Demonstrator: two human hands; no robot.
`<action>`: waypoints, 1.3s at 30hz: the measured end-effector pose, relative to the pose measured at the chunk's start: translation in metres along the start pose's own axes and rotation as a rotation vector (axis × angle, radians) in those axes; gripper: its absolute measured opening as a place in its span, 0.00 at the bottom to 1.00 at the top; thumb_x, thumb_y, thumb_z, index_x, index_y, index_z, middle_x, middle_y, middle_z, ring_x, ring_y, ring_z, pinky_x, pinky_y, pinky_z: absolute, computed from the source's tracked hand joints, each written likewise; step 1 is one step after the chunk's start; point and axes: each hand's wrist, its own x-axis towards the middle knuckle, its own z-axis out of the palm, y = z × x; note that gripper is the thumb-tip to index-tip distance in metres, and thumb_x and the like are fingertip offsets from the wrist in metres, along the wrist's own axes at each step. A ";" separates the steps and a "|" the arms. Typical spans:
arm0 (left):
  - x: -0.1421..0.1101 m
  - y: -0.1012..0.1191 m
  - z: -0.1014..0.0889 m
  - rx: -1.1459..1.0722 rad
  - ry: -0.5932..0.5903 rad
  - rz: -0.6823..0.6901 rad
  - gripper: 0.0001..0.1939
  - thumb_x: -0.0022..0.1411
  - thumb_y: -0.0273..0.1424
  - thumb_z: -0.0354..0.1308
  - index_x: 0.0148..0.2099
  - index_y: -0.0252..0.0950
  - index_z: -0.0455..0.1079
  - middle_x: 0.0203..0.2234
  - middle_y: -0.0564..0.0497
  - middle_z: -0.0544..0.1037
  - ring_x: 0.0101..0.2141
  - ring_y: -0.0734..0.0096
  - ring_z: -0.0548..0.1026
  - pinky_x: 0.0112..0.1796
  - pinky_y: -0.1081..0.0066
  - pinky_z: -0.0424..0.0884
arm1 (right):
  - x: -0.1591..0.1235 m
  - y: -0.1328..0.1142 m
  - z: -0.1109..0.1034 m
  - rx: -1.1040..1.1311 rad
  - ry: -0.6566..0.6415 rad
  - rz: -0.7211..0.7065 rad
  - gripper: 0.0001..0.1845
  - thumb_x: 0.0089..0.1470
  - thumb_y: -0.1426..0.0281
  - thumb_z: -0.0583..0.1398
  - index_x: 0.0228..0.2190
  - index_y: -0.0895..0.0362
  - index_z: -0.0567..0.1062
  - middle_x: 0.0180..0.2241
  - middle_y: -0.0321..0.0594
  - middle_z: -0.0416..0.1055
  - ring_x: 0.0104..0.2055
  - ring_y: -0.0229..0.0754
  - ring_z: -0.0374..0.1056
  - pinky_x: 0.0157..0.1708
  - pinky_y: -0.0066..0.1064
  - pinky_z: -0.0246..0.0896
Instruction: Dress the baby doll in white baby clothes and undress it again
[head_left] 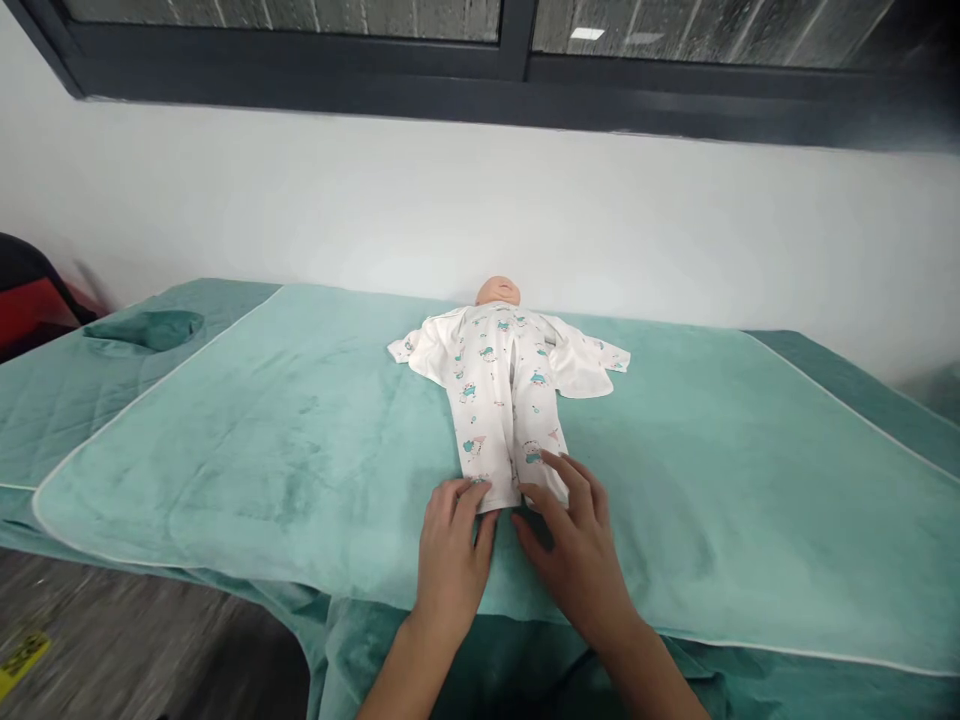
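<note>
A baby doll (pixel 498 290) lies on its back, its head toward the wall. White baby clothes (pixel 491 375) with small teal and pink prints cover its body. Both sleeves spread sideways, and the two legs run straight down toward me. My left hand (pixel 452 545) rests at the left leg's hem, fingertips on the cloth and thumb by its lower edge, with a gap between them. On the right leg's hem, my right hand (pixel 574 540) has its fingers spread, the thumb below the edge. The fabric lies flat, and whatever is under it is hidden.
A pale green plush cover (pixel 300 430) with white piping lies over the darker green bedding (pixel 217 290). A face-hole opening (pixel 146 330) shows at the left. Behind stand a white wall (pixel 337 210) and a dark window frame (pixel 300 75). A red and black chair (pixel 34 300) is far left.
</note>
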 end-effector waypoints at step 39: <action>0.165 -0.085 0.028 0.660 -0.246 0.061 0.15 0.67 0.26 0.46 0.44 0.37 0.75 0.45 0.42 0.73 0.48 0.52 0.66 0.44 0.56 0.64 | 0.123 0.141 0.062 -0.209 -0.285 0.017 0.09 0.58 0.76 0.54 0.34 0.57 0.74 0.39 0.47 0.71 0.44 0.48 0.61 0.40 0.35 0.53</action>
